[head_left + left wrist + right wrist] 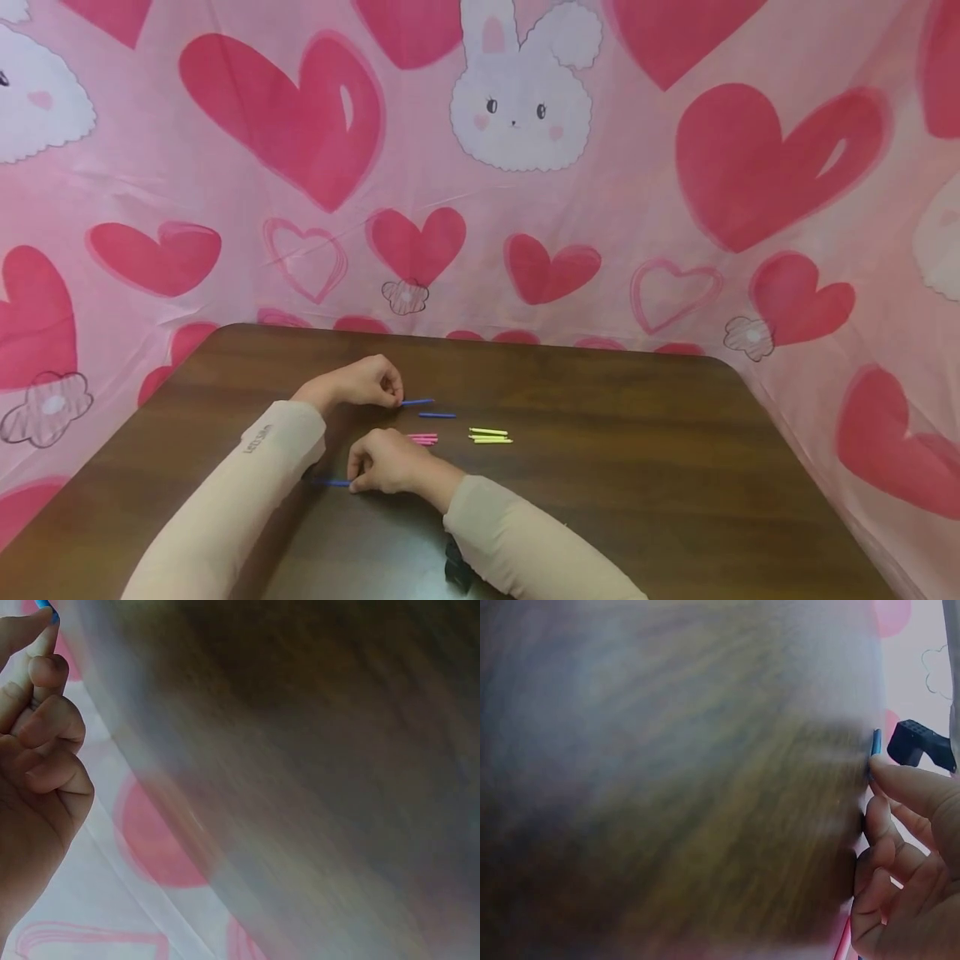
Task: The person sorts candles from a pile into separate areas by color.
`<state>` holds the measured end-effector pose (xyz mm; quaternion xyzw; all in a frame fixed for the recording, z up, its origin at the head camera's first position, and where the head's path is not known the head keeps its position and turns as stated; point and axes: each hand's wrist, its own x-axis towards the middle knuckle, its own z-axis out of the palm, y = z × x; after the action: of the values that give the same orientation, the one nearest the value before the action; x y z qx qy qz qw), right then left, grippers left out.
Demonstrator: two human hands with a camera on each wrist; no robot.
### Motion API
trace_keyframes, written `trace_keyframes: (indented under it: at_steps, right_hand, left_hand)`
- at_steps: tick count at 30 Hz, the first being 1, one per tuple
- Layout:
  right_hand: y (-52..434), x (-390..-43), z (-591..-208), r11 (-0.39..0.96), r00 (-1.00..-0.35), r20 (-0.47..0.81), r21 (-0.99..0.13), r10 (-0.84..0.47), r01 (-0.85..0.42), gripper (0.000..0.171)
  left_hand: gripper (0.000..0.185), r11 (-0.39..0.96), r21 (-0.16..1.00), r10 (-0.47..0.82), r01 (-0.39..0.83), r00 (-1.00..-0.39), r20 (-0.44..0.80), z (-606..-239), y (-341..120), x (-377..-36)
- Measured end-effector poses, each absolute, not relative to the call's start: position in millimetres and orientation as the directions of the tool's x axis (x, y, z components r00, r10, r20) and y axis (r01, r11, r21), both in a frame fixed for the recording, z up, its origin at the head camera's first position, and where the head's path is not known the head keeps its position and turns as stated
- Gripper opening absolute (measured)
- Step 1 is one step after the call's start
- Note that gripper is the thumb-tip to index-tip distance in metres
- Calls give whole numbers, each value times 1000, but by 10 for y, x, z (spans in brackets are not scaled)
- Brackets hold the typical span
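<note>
Between thumb and fingertip, my left hand (367, 382) pinches the left end of a thin blue stick (417, 402), which points right, low over the table. A second blue stick (437, 415) lies just to its right and nearer to me. Closer to me, my right hand (390, 462) pinches another blue stick (332, 482) by its right end. In the right wrist view the tip of that blue stick (877, 741) shows above the thumb. Past the right hand's knuckles lie several pink sticks (426, 439), partly hidden by it. Several yellow sticks (490, 440) lie farther right.
Everything lies on a dark brown wooden table (637, 467) with rounded far corners. Behind it hangs a pink cloth (480, 192) printed with hearts and rabbits. A black device (456, 567) shows below the right sleeve, and another black device (907, 744) appears in the right wrist view.
</note>
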<state>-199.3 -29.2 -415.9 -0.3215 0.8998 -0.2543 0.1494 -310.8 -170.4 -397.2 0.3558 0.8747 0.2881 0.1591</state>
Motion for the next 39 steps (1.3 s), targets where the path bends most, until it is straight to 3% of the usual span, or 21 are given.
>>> trace_keyframes:
  at_steps: [7,16,24,29,39]
  right_hand:
    - [-287,-1991,-4196,671,-755,-94,-538,-649,-510,10]
    - [-233,-2006,-4175,625,-735,-106,-616,-670,-481,7]
    - [-191,-2038,-4177,566,-690,-110,-670,-716,-480,6]
    - [-181,-2044,-4188,556,-676,-118,-679,-727,-479,5]
    - [-157,-2055,-4199,546,-668,-128,-697,-733,-465,5]
  left_hand:
    - [7,567,606,732,557,-678,-62,-4018,-1652,-3136]
    - [9,559,589,747,583,-662,-54,-4073,-1584,-3173]
    - [10,462,605,807,649,-591,18,-4127,-1574,-3196]
    - [9,520,600,777,608,-628,-37,-4113,-1538,-3182]
    - [10,545,595,765,590,-641,-66,-4072,-1477,-3168]
